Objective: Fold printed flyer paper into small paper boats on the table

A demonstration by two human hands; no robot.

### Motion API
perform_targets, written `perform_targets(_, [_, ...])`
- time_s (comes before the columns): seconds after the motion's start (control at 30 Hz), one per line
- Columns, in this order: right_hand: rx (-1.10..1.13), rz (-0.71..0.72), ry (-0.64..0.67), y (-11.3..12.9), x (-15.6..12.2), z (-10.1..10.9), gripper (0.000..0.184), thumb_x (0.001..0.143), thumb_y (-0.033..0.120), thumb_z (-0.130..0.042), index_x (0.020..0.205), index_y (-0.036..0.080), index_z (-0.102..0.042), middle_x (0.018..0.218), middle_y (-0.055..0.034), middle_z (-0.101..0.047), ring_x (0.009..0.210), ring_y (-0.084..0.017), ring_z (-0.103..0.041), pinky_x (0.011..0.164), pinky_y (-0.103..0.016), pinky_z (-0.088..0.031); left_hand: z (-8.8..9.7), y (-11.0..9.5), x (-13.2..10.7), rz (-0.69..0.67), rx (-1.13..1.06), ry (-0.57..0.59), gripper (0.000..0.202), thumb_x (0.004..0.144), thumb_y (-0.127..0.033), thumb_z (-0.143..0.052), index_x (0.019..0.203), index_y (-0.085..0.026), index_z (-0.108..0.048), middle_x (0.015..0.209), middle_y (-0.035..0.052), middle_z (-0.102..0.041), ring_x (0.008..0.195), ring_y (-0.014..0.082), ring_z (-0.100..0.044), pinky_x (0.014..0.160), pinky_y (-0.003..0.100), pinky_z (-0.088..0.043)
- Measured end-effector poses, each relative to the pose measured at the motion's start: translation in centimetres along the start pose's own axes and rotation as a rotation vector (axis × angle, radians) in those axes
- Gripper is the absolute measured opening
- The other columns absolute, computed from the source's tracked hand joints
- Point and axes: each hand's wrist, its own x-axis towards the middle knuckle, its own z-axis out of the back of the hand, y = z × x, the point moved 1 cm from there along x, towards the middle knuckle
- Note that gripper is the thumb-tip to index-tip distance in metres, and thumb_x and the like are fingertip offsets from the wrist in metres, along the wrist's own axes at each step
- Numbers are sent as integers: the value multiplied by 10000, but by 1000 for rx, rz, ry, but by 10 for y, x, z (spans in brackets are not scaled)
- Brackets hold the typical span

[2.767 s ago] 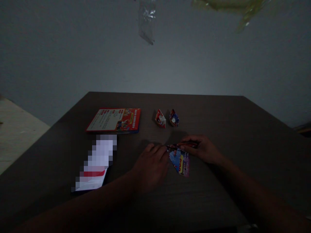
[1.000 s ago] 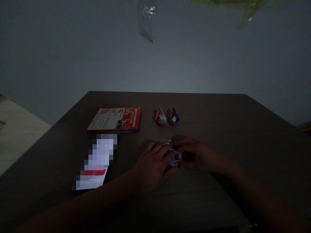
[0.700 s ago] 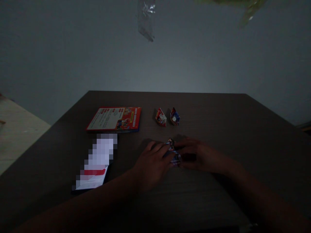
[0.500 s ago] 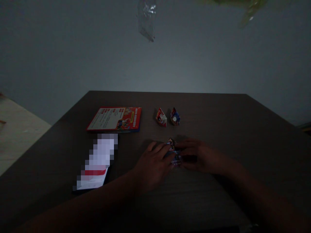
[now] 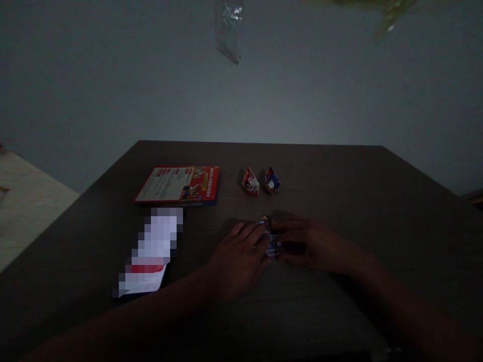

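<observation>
Between my two hands, low on the dark table, lies a small folded piece of printed paper (image 5: 272,245) in purple and blue. From its left side my left hand (image 5: 238,259) grips it, fingertips pressed onto the paper. My right hand (image 5: 320,244) pinches the opposite edge with bent fingers. Parts of the piece are hidden under the fingers, and dim light blurs its folds. Farther back stand a red and white folded paper piece (image 5: 250,183) and a blue folded paper piece (image 5: 272,183), side by side and apart from my hands.
A red and white printed booklet or pack (image 5: 169,186) lies at the back left of the wooden table (image 5: 339,176). Nearer, beside my left forearm, is a phone (image 5: 154,251) with a lit, blurred screen. A clear plastic bag (image 5: 228,37) hangs on the wall behind.
My left fingers have shifted slightly on the folded paper. My right hand stays almost where it was, and everything else on the table is unmoved.
</observation>
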Motion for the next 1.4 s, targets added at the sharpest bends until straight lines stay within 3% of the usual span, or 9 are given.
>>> perform_targets(0.2, [5,-13,10,-2,0,-1,257,826,313,-624,1058,210,-665,1169,-80,-640,1063,-223,-585,931,-380,-452,1,0,-1,-10,-24,-13,342,920,-329,-458,1230,-188,-495,1346,116,-477,1268,253,-408,1033,443,-318])
perform_targets(0.5, [-58,-29,7,-5,0,-4,252,839,254,-601,1083,210,-645,1156,-83,-630,1069,-227,-571,967,-411,-421,7,-2,-3,-3,-52,-16,327,907,-288,-463,1215,-188,-505,1316,121,-496,1230,262,-436,1015,459,-327])
perform_targets(0.9, [-113,-72,-22,-8,0,-15,621,820,258,-576,1396,137,-376,1409,-154,-441,1293,-275,-401,1071,-469,-325,0,-4,3,93,-38,-66,500,879,-371,-474,1297,-101,-435,1391,166,-426,1280,289,-378,1074,457,-255])
perform_targets(1.4, [-55,-96,-7,-14,-2,-11,697,791,296,-626,1415,173,-342,1354,-135,-498,1265,-270,-408,1038,-455,-338,0,-3,2,62,-2,-11,420,908,-399,-427,1246,-156,-487,1433,148,-390,1317,293,-338,1058,510,-246])
